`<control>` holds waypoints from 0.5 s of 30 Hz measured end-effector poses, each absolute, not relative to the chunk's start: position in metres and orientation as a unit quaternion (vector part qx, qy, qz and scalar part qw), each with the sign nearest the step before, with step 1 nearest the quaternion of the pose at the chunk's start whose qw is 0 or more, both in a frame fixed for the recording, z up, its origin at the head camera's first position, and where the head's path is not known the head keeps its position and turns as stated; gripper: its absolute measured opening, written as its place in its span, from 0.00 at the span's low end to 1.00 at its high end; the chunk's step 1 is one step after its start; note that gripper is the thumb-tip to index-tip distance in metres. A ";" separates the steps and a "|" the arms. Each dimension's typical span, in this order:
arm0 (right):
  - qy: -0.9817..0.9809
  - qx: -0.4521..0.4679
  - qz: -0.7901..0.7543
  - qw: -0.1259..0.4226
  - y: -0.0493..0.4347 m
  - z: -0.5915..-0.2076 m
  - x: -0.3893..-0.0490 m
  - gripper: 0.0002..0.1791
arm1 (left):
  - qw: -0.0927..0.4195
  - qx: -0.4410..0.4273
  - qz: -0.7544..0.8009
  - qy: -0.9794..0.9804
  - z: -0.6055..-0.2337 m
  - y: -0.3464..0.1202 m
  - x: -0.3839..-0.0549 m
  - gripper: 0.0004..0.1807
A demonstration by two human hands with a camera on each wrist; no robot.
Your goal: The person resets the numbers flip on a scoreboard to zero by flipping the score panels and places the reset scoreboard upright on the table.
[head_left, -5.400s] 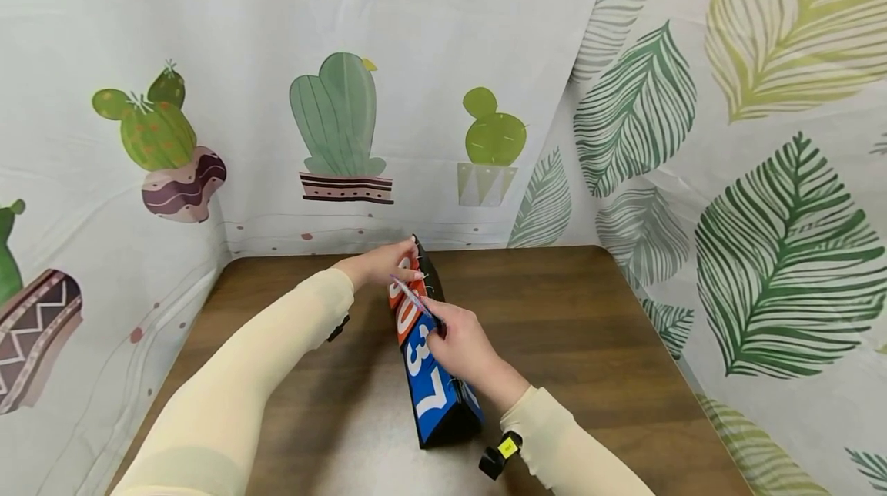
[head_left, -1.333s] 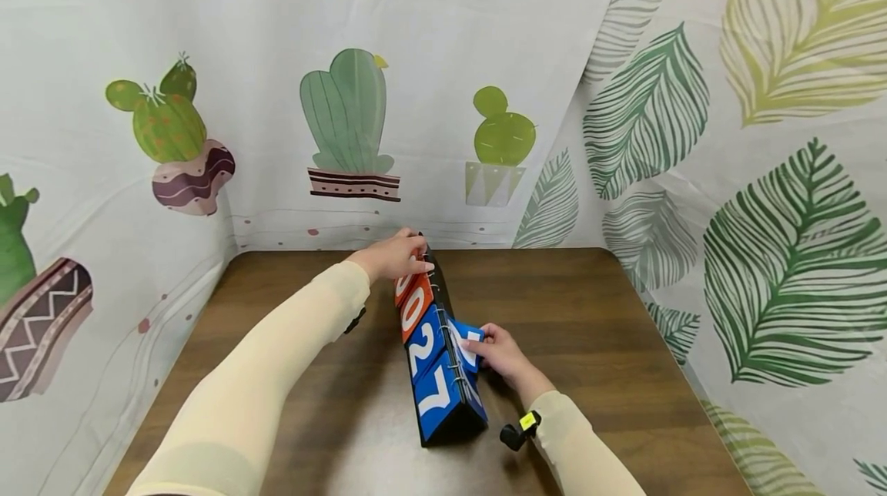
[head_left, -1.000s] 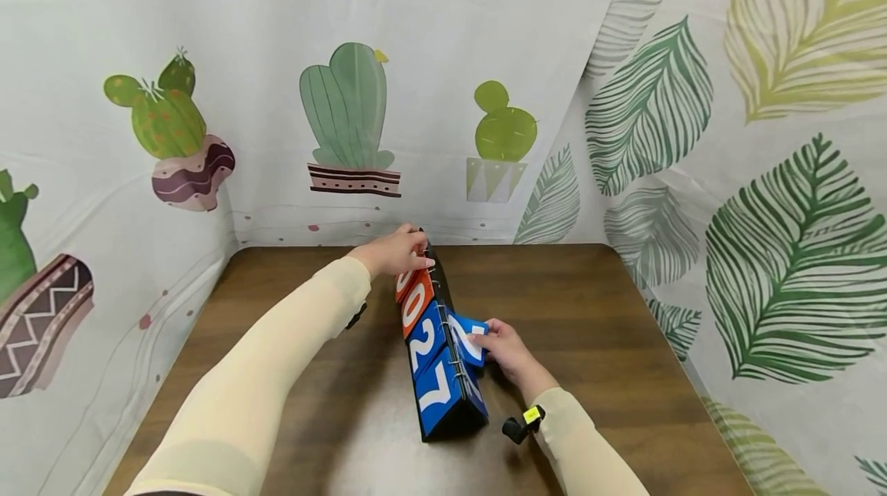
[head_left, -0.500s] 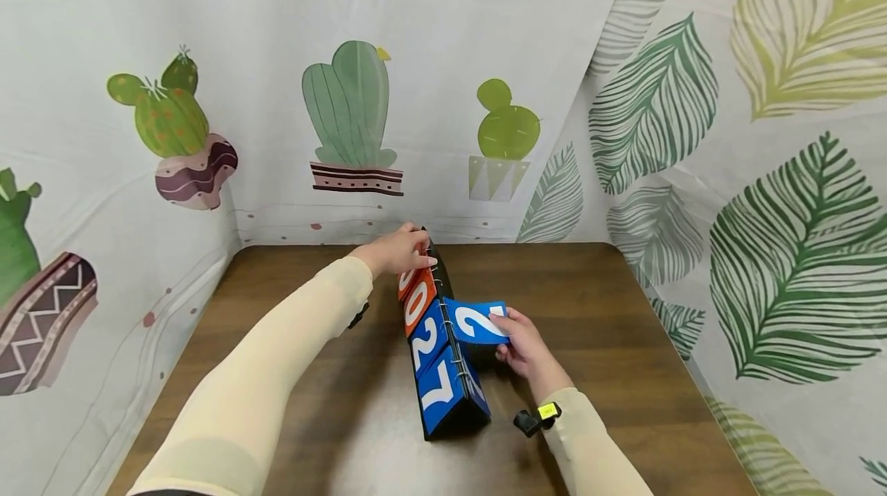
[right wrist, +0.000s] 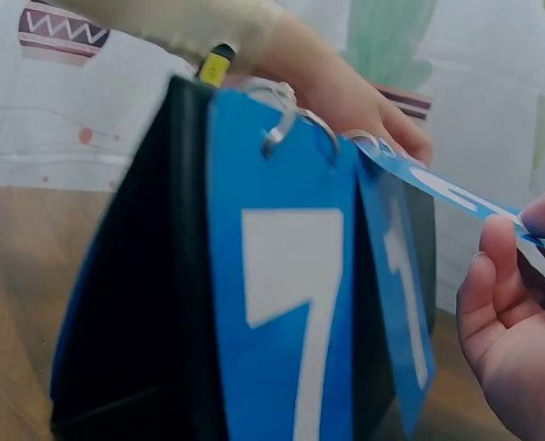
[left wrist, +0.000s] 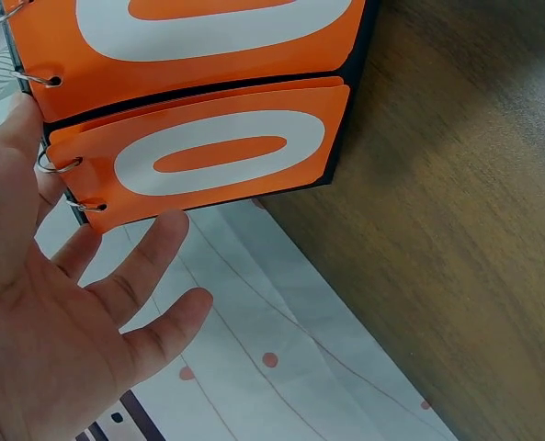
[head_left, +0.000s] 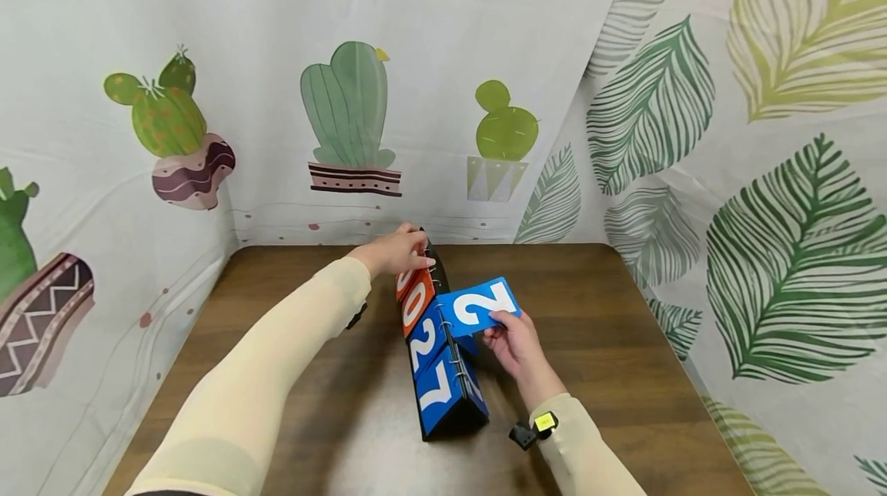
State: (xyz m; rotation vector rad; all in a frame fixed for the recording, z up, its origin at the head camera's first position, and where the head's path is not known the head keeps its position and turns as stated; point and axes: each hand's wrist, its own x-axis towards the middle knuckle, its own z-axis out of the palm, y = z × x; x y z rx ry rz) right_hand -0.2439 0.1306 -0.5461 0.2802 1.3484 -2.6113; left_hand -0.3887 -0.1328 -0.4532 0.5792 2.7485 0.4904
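Right grip [head_left: 520,350] pinching blue card [head_left: 478,306] edge, midair

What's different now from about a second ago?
The right hand, already pinching a blue card then, has swung it upward, so its big white 2 shows more fully. It hasn't let go. The left hand stays at the far end of the flip scoreboard, and the orange cards stay in place.
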 end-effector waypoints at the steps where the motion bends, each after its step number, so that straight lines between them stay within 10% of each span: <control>1: 0.454 0.089 -0.882 0.093 0.128 -0.545 -0.243 0.16 | 0.144 0.202 0.171 0.954 -0.453 -0.133 -0.389 0.25; 15: 0.561 0.074 -0.821 0.073 0.111 -0.529 -0.239 0.20 | 0.146 0.202 0.180 0.952 -0.455 -0.134 -0.390 0.23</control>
